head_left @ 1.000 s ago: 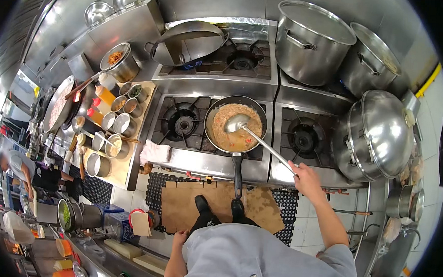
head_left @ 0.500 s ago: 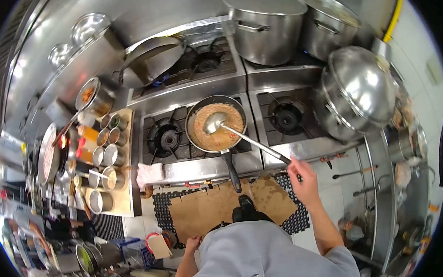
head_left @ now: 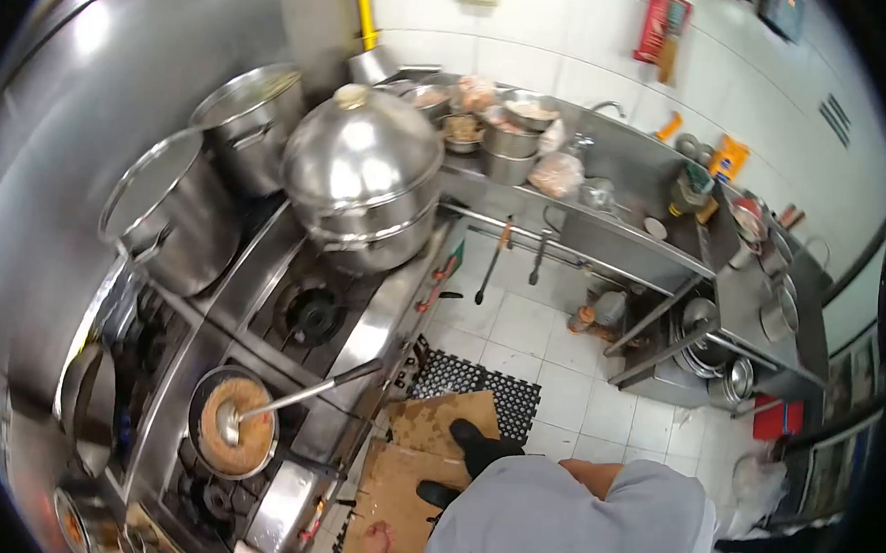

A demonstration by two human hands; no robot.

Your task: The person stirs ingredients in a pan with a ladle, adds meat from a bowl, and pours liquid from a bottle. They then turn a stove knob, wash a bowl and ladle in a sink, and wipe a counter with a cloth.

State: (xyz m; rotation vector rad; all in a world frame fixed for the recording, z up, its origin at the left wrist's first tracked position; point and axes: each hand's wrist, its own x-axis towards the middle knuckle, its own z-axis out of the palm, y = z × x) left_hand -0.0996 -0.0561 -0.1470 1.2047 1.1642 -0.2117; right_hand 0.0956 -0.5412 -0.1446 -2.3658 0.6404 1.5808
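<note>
A long-handled ladle (head_left: 291, 401) lies by itself in the frying pan (head_left: 196, 456), its bowl in orange-brown sauce (head_left: 243, 453) with bits in it. The ladle's black-tipped handle reaches out over the stove front. Low in the view hangs my left hand (head_left: 378, 540), fingers loosely curled with nothing visible in them. It is away from the pan, over the brown floor mat. Of my right arm only a bent piece of forearm (head_left: 590, 476) shows beside my grey shirt; the hand itself is hidden behind my body.
A domed steamer (head_left: 364, 167) and two tall stockpots (head_left: 171, 212) stand on the stove. Along the tiled wall runs a steel sink counter (head_left: 646, 232) with bowls and bagged food. Tongs (head_left: 494, 259) hang from a rail. A metal shelf (head_left: 700, 350) holds pans at right.
My right hand has let go of the ladle and gone out of sight. My view and body have turned right, toward the sink side. The pan now appears at lower left.
</note>
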